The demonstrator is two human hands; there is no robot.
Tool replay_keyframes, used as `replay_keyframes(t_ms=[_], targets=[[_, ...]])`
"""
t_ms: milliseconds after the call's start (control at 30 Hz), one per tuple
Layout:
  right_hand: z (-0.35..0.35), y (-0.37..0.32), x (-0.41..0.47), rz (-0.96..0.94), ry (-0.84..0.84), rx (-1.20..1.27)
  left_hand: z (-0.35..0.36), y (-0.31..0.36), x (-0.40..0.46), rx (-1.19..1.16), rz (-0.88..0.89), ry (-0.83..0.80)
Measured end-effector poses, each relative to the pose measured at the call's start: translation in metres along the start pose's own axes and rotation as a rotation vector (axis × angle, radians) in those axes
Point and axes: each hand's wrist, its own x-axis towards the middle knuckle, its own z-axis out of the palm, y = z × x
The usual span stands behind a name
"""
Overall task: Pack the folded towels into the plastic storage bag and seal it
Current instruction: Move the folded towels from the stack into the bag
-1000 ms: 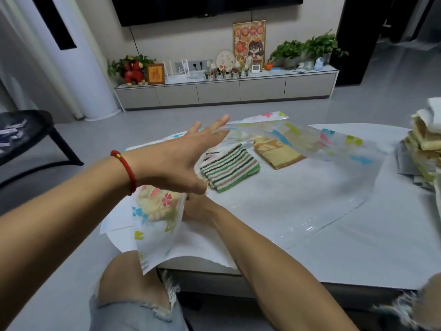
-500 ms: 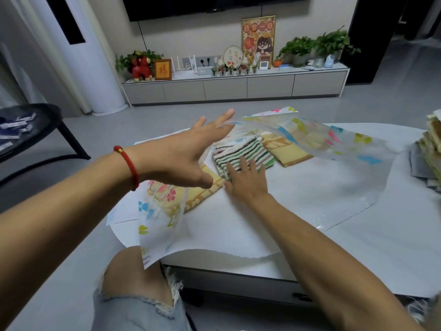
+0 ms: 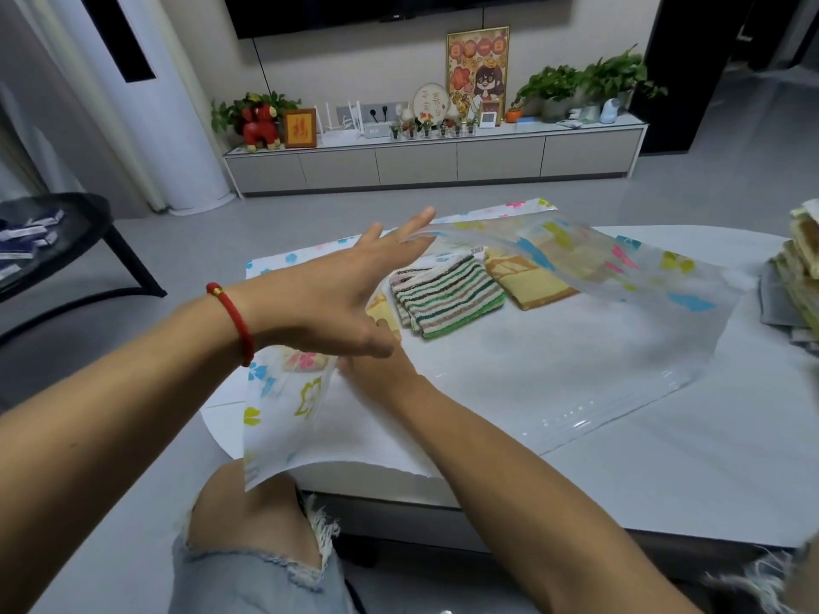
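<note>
A clear plastic storage bag (image 3: 576, 347) printed with coloured flowers lies open on the white table (image 3: 664, 458). My left hand (image 3: 328, 299) is flat with fingers spread and props up the bag's upper sheet. Inside the bag lie a green-and-brown striped folded towel (image 3: 447, 299), a yellow folded towel (image 3: 527, 281) to its right, and another yellow towel (image 3: 381, 314) mostly hidden behind my left hand. My right hand (image 3: 376, 374) reaches into the bag's mouth under the left hand; its fingers are hidden.
A stack of folded towels (image 3: 802, 268) sits at the table's right edge. A black side table (image 3: 66, 241) stands to the left. My knee in torn jeans (image 3: 248, 525) is at the table's near edge. A low TV cabinet (image 3: 434, 166) lines the far wall.
My right hand pressed flat on the striped towel half a second ago and has since drawn back under my left hand. The left hand still holds the sheet up.
</note>
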Motion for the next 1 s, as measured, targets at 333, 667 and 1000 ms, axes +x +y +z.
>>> replay_keyframes(t_ms=[333, 667, 1000], targets=[[-0.108, 0.100, -0.156, -0.001, -0.069, -0.168, 0.037, 0.022, 0.033, 0.308, 0.033, 0.366], [-0.249, 0.260, -0.342, 0.907, 0.437, -0.335, 0.081, 0.090, 0.120, 0.663, 0.129, 0.233], [-0.277, 0.342, -0.383, 1.322, 0.350, -0.264, 0.096, 0.104, 0.152, 0.644, 0.071, 0.129]])
